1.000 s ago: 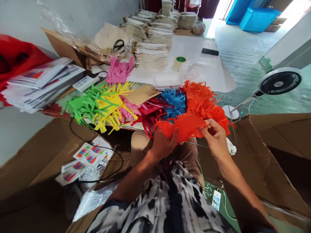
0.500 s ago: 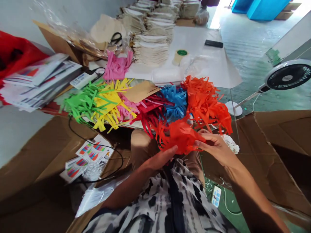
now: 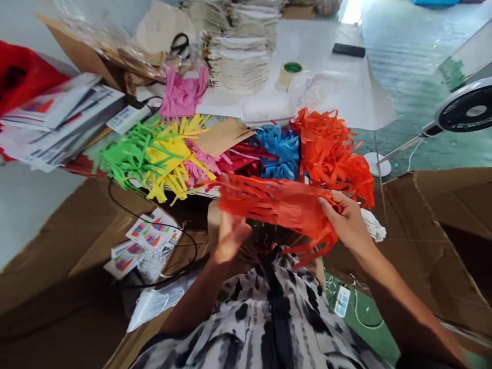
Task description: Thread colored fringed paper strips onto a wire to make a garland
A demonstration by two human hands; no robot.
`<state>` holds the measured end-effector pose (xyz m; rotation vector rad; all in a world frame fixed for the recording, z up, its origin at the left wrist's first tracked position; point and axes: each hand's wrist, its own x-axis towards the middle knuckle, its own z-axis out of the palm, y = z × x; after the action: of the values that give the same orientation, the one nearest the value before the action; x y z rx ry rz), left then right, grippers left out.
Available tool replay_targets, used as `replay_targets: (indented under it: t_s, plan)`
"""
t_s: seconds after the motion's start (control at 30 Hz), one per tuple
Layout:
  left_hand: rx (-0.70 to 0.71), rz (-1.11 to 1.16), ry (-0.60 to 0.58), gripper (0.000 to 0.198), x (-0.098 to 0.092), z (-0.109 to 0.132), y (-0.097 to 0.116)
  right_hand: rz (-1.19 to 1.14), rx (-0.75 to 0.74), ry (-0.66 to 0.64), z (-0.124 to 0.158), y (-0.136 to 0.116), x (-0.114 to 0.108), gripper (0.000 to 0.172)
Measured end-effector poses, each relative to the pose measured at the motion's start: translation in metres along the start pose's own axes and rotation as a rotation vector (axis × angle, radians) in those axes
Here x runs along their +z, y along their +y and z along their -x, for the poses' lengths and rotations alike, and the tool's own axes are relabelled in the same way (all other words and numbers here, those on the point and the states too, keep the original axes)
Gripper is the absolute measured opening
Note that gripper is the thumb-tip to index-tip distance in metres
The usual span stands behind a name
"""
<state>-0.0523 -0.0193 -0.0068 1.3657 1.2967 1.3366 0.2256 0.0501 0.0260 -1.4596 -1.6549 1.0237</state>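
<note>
An orange-red fringed paper strip [image 3: 277, 205] stretches across my lap between my two hands. My left hand [image 3: 230, 233] stands upright under its left end, with the fingers against the paper. My right hand [image 3: 346, 220] grips the right end, and loose strips hang below it. Just beyond lie fringed paper bunches in green [image 3: 130, 156], yellow [image 3: 169, 159], pink [image 3: 197, 169], red [image 3: 238, 161], blue [image 3: 279, 154] and orange [image 3: 330, 154]. A kraft paper piece [image 3: 223, 136] rests on the yellow and pink bunches.
Stacks of cream paper goods [image 3: 238, 66] stand on a white sheet [image 3: 338, 97] with a tape roll [image 3: 290, 74] and black phone [image 3: 349, 49]. Scissors [image 3: 179, 46], printed papers [image 3: 57, 113], a small fan [image 3: 467, 110] and cardboard flaps [image 3: 442, 215] surround me.
The orange-red paper, bunched between my hands before, is now pulled out flat and wide. My left hand has risen and turned upright, and the view has tilted slightly downward.
</note>
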Motion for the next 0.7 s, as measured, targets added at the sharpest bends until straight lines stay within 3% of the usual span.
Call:
replay_targets:
  t_s: [0.1,0.2,0.27,0.3,0.37,0.43,0.5,0.57,0.63,0.7]
  plan:
    - [0.13,0.058,0.381,0.081,-0.018,-0.022,0.012,0.25,-0.05,-0.018,-0.015,0.003,-0.009,0.04]
    - [0.246,-0.359,0.528,0.083,-0.021,-0.03,0.023,0.403,-0.068,-0.043,-0.021,0.006,-0.009,0.04]
    - [0.415,-0.568,0.377,0.085,-0.009,-0.027,0.023,0.457,-0.072,-0.052,-0.021,0.008,-0.007,0.039]
    - [0.513,-0.612,0.214,0.085,0.001,-0.025,0.02,0.475,-0.068,-0.056,-0.021,0.009,-0.006,0.038]
    - [0.625,-0.653,-0.248,0.076,0.025,-0.023,0.01,0.506,-0.057,-0.072,-0.02,0.011,-0.006,0.037]
    - [0.599,-0.69,-0.495,0.063,0.045,-0.027,-0.003,0.53,-0.04,-0.092,-0.017,0.012,-0.01,0.034]
    - [0.533,-0.71,-0.586,0.051,0.056,-0.034,-0.013,0.579,-0.037,-0.067,-0.01,0.009,-0.019,0.029]
    - [0.493,-0.718,-0.621,0.049,0.058,-0.042,-0.015,0.674,-0.097,0.044,0.002,0.002,-0.026,0.03]
    - [0.49,-0.723,-0.638,0.046,0.056,-0.047,-0.01,0.761,-0.253,0.161,0.019,-0.008,-0.027,0.036]
    - [0.496,-0.74,-0.65,0.045,0.054,-0.05,-0.001,0.774,-0.447,0.122,0.035,-0.013,-0.019,0.042]
